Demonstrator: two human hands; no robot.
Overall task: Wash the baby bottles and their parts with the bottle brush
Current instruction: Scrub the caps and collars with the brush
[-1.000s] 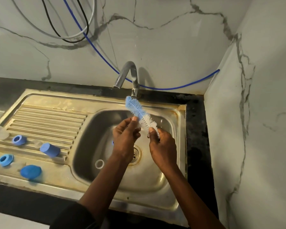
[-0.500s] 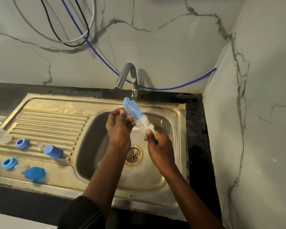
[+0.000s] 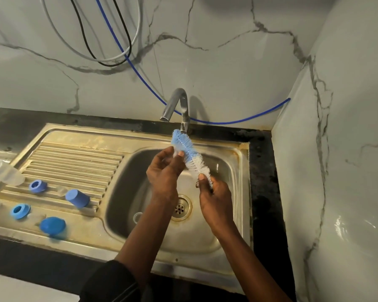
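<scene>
Over the sink basin [image 3: 225, 162], my right hand [image 3: 216, 199] grips the lower end of the bottle brush [image 3: 189, 152]. Its blue and white bristles point up and left toward the tap [image 3: 176, 105]. My left hand [image 3: 164, 171] is curled beside the bristles, pinching a small clear part [image 3: 174, 152] against them. On the draining board [image 3: 74, 158] lie two blue collar rings [image 3: 38, 186] [image 3: 20, 211], a blue cap [image 3: 77, 198] and a blue domed cap [image 3: 52, 225]. Clear bottles [image 3: 6, 173] lie at the far left, partly cut off. A clear ring [image 3: 137, 216] rests in the basin.
The drain [image 3: 180, 207] sits in the basin's middle, below my hands. Marble walls close in behind and on the right [image 3: 347, 171]. Blue, black and grey cables [image 3: 122, 51] hang on the back wall. A dark counter [image 3: 262, 192] borders the sink.
Both hands and the brush have risen slightly toward the tap. My left hand has slid up along the bristles and curled more tightly beside them.
</scene>
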